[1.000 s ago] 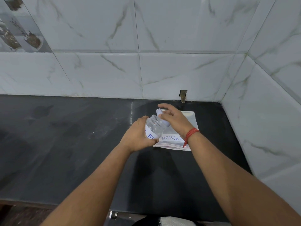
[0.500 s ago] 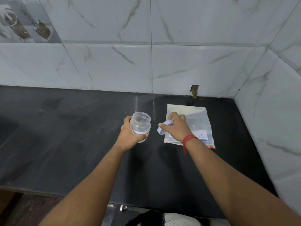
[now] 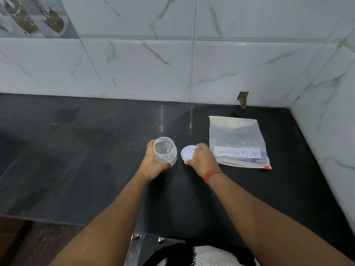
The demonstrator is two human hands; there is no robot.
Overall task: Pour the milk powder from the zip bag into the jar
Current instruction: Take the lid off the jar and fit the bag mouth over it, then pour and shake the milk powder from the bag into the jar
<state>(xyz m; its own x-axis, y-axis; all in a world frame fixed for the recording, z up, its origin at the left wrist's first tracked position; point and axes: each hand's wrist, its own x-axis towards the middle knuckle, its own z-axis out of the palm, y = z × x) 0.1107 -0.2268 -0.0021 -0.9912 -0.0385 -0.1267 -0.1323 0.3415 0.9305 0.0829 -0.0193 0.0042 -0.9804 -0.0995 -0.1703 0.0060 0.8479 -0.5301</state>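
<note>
A small clear plastic jar (image 3: 165,151) stands open-mouthed and looks empty, gripped from the left by my left hand (image 3: 153,163). Just right of it, my right hand (image 3: 202,158) holds the jar's white round lid (image 3: 188,153), inner side up, low over the black counter (image 3: 96,160). A flat zip bag (image 3: 237,139) with a white label reading MILK POWDER lies on the counter to the right of both hands, apart from them. Its zip edge with a red tab faces me.
White marble-look tiled walls (image 3: 230,70) close the counter at the back and on the right, forming a corner behind the bag. A small chipped hole (image 3: 243,98) sits in the back wall's base. The counter's front edge runs near my body.
The lid came off the jar. My left hand moved the jar left, off the bag, and set it upright; my right hand carried the lid down beside it, uncovering the bag's label.
</note>
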